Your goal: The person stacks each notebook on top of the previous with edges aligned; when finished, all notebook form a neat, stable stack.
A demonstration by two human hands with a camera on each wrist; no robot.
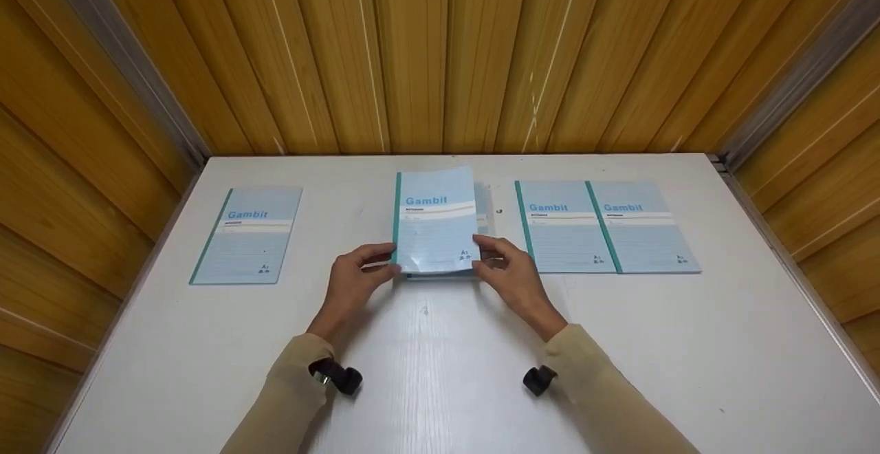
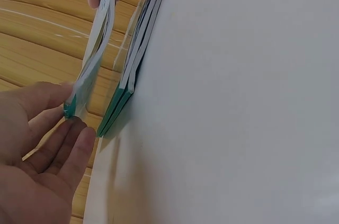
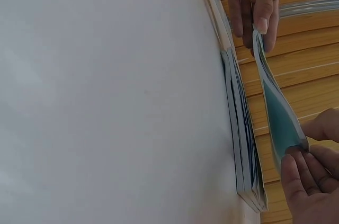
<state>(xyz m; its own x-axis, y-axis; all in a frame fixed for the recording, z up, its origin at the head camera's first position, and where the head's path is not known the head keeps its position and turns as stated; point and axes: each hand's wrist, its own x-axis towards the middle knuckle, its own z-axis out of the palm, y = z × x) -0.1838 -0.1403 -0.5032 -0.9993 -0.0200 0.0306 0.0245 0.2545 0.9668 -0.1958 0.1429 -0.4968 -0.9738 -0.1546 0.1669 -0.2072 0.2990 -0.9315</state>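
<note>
A light-blue notebook [image 1: 436, 220] marked "Gambit", with a green spine, is held up between both hands, its cover facing up. My left hand [image 1: 359, 273] pinches its lower spine side. On the opposite edge, near the bottom corner, my right hand [image 1: 510, 276] grips it between thumb and fingers. In the left wrist view the held notebook [image 2: 95, 57] bows slightly, apart from a small stack of notebooks [image 2: 139, 41] on the table. From above, the held one hides most of that stack, leaving a strip of it [image 1: 485, 213] at the right.
One matching notebook [image 1: 246, 237] lies alone at the left of the white table [image 1: 426, 371]. Two others, a nearer one [image 1: 560, 237] and an outer one [image 1: 646, 237], lie side by side at the right. A wood-patterned wall [image 1: 440, 55] stands behind the table's far edge.
</note>
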